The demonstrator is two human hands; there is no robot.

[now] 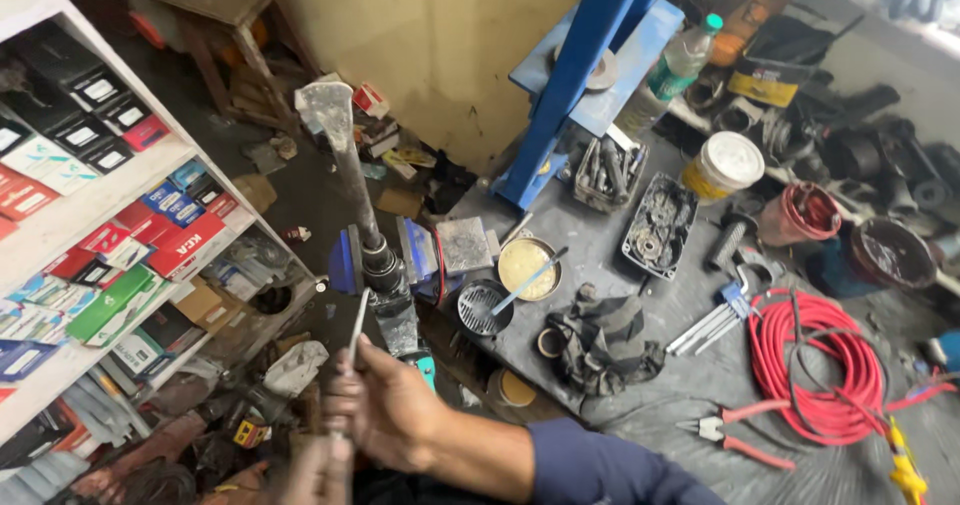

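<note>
A long grey axle shaft (345, 155) stands tilted away from me, its black jointed end (383, 265) clamped in a blue bench vise (415, 250). My right hand (385, 410), on a blue-sleeved arm coming from the lower right, pinches a thin metal strip (357, 325) that points up toward the joint. My left hand (315, 470) sits just below it at the bottom edge. It is blurred, so its grip is unclear.
Shelves of coloured boxes (110, 255) fill the left. The dark workbench (640, 385) carries a grease bowl with a stick (527, 268), a black rag (600, 340), a red hose coil (815, 365), red-handled pliers (735, 435), a white tub (722, 165) and a blue press frame (575, 75).
</note>
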